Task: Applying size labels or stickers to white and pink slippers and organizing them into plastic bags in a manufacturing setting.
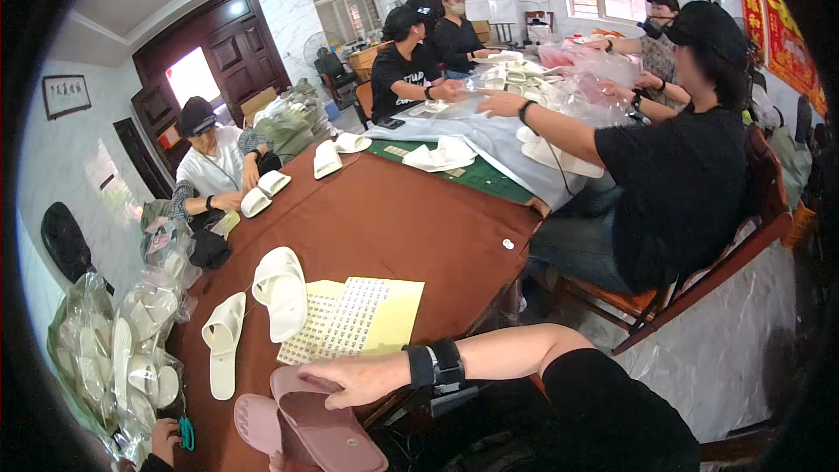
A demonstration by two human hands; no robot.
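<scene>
My right hand (350,381), with a black band round its wrist, grips the upper edge of a pink slipper (325,419) at the table's near edge. A small round sticker shows on that slipper. Beside it on the left is a second pink slipper (259,422). Only a bit of my left hand (277,461) shows at the bottom edge, closed against the pink slippers; its other fingers are out of sight. Just beyond my right hand lie overlapping yellow sticker sheets (390,315), partly under a cream slipper (281,293). Another cream slipper (225,345) lies farther left.
Clear bags of cream slippers (122,358) crowd the left side. By them are teal scissors (186,433) and another person's hand (164,439). A co-worker in white (214,162) handles slippers across the brown table (411,227). Others sit around a plastic-covered pile; a wooden chair (699,275) stands right.
</scene>
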